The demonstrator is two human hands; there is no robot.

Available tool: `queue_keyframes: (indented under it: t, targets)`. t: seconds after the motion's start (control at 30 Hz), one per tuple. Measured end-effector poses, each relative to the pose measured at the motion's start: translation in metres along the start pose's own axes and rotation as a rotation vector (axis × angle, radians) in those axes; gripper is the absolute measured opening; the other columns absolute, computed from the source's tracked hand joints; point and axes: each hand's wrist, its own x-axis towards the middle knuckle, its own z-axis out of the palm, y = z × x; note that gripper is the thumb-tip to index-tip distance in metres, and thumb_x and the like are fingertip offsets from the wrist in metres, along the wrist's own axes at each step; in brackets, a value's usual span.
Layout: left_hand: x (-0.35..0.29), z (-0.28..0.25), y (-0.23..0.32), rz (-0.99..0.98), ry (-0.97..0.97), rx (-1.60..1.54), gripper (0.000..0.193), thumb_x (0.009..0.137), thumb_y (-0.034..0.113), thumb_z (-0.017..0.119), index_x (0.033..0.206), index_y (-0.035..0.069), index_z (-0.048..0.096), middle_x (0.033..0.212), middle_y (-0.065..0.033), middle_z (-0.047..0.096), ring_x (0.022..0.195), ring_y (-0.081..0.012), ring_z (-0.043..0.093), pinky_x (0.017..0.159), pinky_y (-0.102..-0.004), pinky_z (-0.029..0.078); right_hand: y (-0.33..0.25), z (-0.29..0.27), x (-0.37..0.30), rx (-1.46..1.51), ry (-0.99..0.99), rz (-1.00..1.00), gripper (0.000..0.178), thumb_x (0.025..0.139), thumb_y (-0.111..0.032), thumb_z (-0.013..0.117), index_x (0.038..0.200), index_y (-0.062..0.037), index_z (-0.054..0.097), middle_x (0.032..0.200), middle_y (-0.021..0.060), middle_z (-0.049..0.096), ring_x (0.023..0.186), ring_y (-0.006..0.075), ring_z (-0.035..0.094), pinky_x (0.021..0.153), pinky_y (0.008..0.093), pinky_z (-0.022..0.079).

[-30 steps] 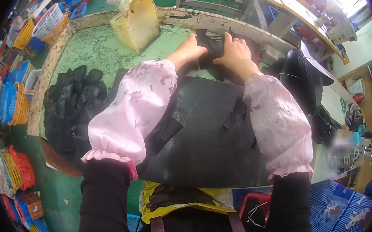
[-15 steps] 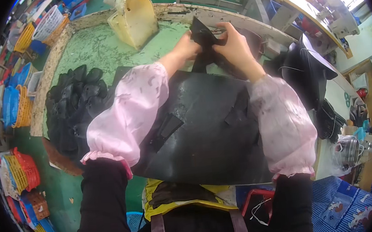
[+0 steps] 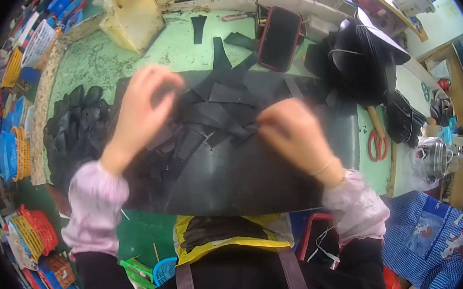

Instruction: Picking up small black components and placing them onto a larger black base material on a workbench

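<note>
A loose heap of flat black cut pieces (image 3: 230, 93), leather-like and tapered, lies on a dark board (image 3: 245, 176) across the table in front of me. To the left of the heap is my left hand (image 3: 148, 110), raised over the board with thumb and fingers apart and nothing between them. Just right of the heap, my right hand (image 3: 295, 133) has its fingers bent towards the pieces; motion blurs them, and whether they pinch one cannot be made out. At the left a pile of black moulded-looking pieces (image 3: 73, 128) rests beside the board.
A phone (image 3: 280, 38) in a red case lies behind the heap. A cut-open yellowish plastic jug (image 3: 132, 21) stands at the back left. Bundled black sheets (image 3: 357, 67) and red-handled scissors (image 3: 377, 145) are on the right. A raised wooden rim (image 3: 51, 94) edges the green table.
Both hands have come back nearer and moved apart, letting go of the black pieces held over the far side. Those pieces now lie scattered on the board, and the phone is uncovered.
</note>
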Motion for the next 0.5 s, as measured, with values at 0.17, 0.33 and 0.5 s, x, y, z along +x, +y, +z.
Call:
queue_keyframes:
  t: [0.17,0.33,0.5]
  targets:
    - [-0.078,0.014,0.052,0.233,-0.182,0.138,0.028,0.07,-0.004,0.07,0.094,0.01,0.067,0.113,-0.0101,0.058,0.115,-0.0354,0.055,0.102,-0.0483,0.043,0.045,-0.041,0.002,-0.221,0.217,0.348,0.019,0.09,-0.017,0.077,0.091,-0.0029,0.064,0.077,0.0079,0.062,0.067,0.0222,0.061,0.065,0.0345,0.05]
    - [-0.096,0.01,0.019,0.217,-0.143,0.217,0.033,0.062,-0.006,0.066,0.091,0.01,0.068,0.113,-0.0081,0.058,0.116,-0.0349,0.056,0.101,-0.0491,0.046,0.057,-0.029,0.004,-0.287,0.185,0.329,0.016,0.089,-0.019,0.076,0.093,-0.0048,0.07,0.08,0.0073,0.067,0.069,0.0236,0.066,0.068,0.0363,0.052]
    - [-0.08,0.0,0.026,0.196,-0.157,0.226,0.033,0.067,-0.006,0.066,0.094,0.011,0.07,0.115,-0.0082,0.059,0.118,-0.035,0.056,0.104,-0.0491,0.045,0.067,-0.041,-0.009,-0.026,0.207,0.54,0.012,0.094,-0.011,0.066,0.098,-0.0005,0.068,0.09,0.0114,0.077,0.078,0.0144,0.075,0.071,0.0293,0.057]
